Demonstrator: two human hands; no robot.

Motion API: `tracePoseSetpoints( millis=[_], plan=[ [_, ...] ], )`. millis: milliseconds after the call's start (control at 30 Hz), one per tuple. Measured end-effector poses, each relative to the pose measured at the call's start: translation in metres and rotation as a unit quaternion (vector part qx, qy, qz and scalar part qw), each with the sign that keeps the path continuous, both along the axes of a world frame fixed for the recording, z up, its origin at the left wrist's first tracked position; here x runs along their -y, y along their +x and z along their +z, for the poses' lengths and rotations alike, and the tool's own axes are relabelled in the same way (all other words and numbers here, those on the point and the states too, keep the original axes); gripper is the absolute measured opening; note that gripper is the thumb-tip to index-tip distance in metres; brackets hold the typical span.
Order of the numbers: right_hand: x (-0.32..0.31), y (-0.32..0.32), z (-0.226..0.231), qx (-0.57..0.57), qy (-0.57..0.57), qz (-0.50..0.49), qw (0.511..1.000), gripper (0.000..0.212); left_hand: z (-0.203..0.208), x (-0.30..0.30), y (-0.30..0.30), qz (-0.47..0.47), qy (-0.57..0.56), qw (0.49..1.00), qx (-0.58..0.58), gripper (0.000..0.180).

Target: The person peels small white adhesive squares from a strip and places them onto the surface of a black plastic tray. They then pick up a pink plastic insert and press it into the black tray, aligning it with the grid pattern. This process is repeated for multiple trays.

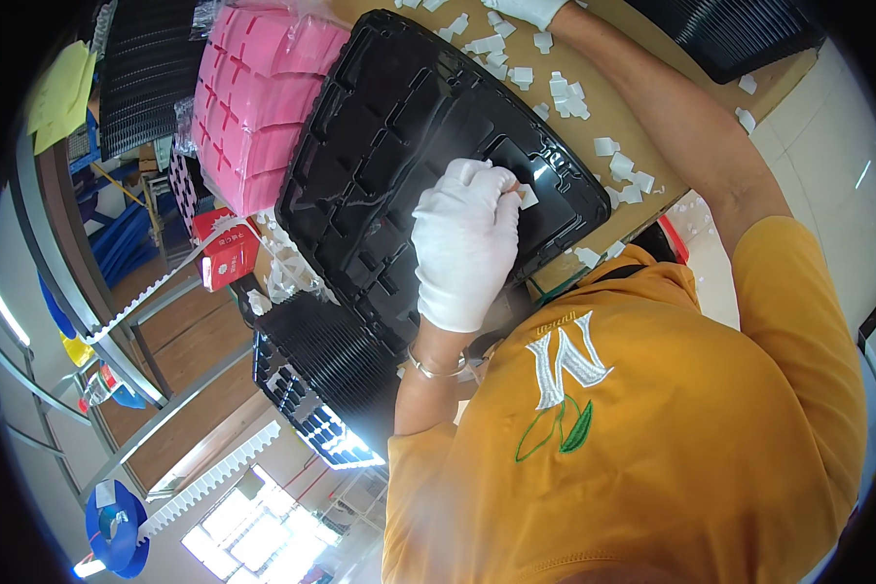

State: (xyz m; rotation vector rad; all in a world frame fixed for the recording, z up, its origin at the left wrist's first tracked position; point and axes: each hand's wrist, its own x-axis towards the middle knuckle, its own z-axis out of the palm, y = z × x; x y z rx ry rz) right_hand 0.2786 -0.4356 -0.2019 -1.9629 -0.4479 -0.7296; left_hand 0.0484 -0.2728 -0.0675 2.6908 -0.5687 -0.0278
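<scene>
My left hand (465,243), in a white glove, is closed with its fingertips bent down over a black plastic tray (380,127). A small white tab (528,197) sticks out beside its thumb and seems pinched there. The tray is glossy, with molded recesses, and lies slanted on the brown tabletop. My right hand (528,10), also gloved, reaches to the top edge of the view over the table. Its fingers are mostly cut off, so their hold is hidden. Scattered white cut pieces (566,95) lie near it and along the tray's right side.
Pink molded trays (263,107) in clear wrap stand left of the black tray. Stacks of black ribbed trays (326,350) sit lower left and at the top right (730,34). A red box (229,255) rests near the pink stack. A metal-framed shelf (44,234) rises at left.
</scene>
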Motion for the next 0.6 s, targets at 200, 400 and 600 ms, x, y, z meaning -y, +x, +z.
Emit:
tracePoseSetpoints(
  millis=[200,400,600],
  plan=[
    [0.001,-0.003,0.007,-0.002,0.000,0.013,1.000,0.021,-0.010,-0.002,0.007,-0.027,0.035,0.999,0.028,0.005],
    [0.002,-0.007,0.010,-0.026,0.038,0.028,0.999,0.024,-0.009,0.003,0.006,-0.032,0.077,0.996,0.038,0.008],
    [0.001,-0.006,0.010,-0.024,0.042,0.033,0.998,0.022,-0.006,-0.001,0.003,-0.036,0.053,0.997,0.046,0.009]
  ],
)
